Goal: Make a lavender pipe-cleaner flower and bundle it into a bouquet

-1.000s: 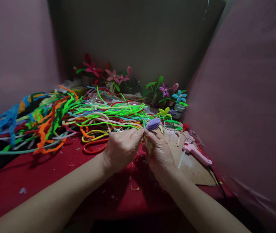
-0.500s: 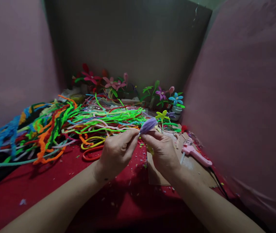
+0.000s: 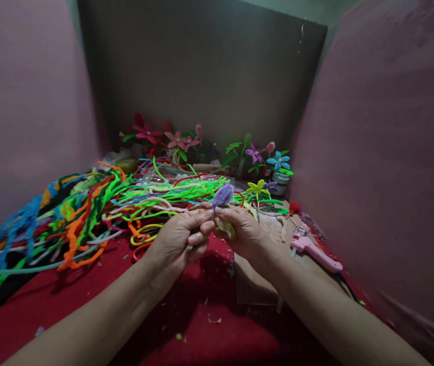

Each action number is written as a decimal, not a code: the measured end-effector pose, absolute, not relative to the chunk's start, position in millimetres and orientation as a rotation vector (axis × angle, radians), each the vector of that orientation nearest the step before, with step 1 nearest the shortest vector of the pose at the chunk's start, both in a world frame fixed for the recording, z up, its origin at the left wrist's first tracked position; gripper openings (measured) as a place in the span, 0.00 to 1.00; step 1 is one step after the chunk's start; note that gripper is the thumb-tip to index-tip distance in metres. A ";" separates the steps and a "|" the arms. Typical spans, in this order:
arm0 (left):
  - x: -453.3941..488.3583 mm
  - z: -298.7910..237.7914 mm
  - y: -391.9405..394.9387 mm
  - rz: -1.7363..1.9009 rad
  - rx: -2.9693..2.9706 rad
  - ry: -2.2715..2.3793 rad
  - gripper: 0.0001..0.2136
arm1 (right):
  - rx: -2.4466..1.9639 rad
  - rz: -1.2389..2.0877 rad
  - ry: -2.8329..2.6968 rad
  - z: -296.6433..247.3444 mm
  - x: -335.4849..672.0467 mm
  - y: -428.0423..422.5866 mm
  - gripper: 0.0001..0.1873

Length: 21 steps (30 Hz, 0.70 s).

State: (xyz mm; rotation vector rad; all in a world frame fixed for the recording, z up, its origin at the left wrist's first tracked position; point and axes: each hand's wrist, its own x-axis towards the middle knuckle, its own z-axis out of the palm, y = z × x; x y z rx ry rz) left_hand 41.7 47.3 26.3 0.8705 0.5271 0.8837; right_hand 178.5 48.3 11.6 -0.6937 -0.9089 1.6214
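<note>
Both of my hands meet over the red table cloth [image 3: 87,305] and pinch the base of a small purple pipe-cleaner bud [image 3: 222,195]. My left hand [image 3: 178,239] has its fingers curled and pressed to the bud's lower end. On the other side my right hand [image 3: 241,230] pinches the same spot, with a bit of yellow [image 3: 227,229] showing under its fingers. The bud points upward, slightly tilted to the right.
A big heap of coloured pipe cleaners [image 3: 98,208] covers the left and middle. Finished pipe-cleaner flowers [image 3: 266,162] stand at the back by a grey board. A pink glue gun [image 3: 314,249] lies on brown cardboard [image 3: 255,290] at the right. Pink walls close both sides.
The bud has turned from lying tilted right to nearly upright. Both hands have drawn closer together and risen a little. The view has tilted slightly downward.
</note>
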 end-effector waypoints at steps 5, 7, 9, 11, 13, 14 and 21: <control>42.9 11.7 56.6 0.865 0.919 0.590 0.08 | -0.651 1.608 -0.747 -8.8 170.6 57.5 0.07; 44.8 8.8 56.4 0.879 1.048 0.683 0.10 | -0.659 1.624 -0.740 -12.5 168.4 57.0 0.07; 46.7 8.1 54.0 0.924 1.258 0.800 0.12 | -0.656 1.622 -0.739 -12.8 166.7 55.0 0.08; 48.2 7.9 50.7 1.025 1.536 0.932 0.10 | -0.648 1.569 -0.693 -11.5 165.4 52.6 0.05; 48.7 6.1 47.9 1.134 1.865 1.075 0.07 | -0.646 1.480 -0.643 -10.7 164.8 50.4 0.05; 48.6 4.4 47.1 1.162 2.036 1.140 0.06 | -0.643 1.444 -0.649 -10.8 165.0 49.4 0.06; 43.9 -4.0 47.9 1.089 2.542 1.243 0.09 | -0.695 1.269 -0.825 -12.6 168.4 43.9 0.06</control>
